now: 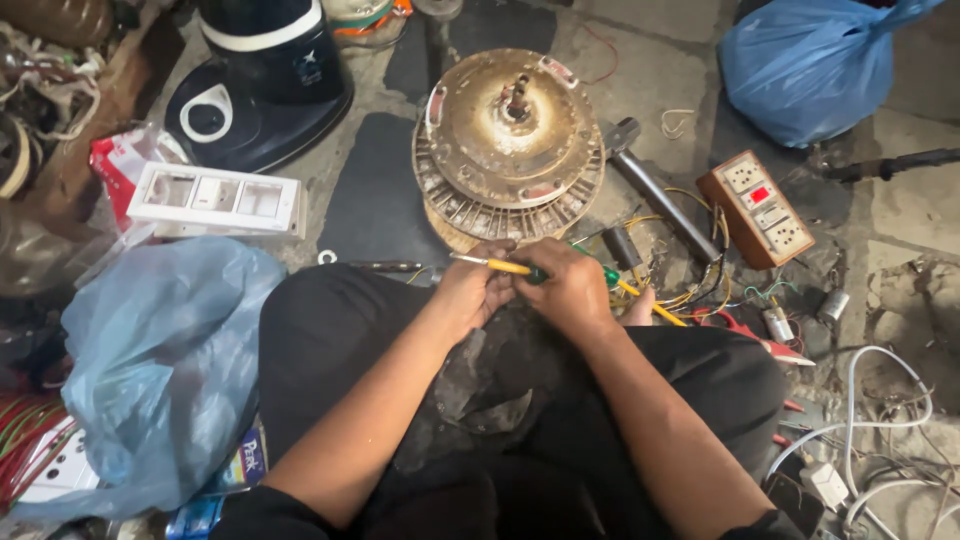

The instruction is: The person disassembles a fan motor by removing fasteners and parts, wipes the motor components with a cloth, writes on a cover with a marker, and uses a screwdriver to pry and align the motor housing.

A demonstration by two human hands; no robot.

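Both hands, left and right, closed around a yellow-handled screwdriver just below the fan motor; light, stiff, best held at the handle.

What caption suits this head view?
Both hands, left and right, hold a yellow-handled screwdriver before a round motor.

Floor: two blue bags, one at left edge, one in far right corner. White switch plate left of centre. Wooden socket box right, hammer just beside it. White cable near right corner. Dark appliance base at far edge.
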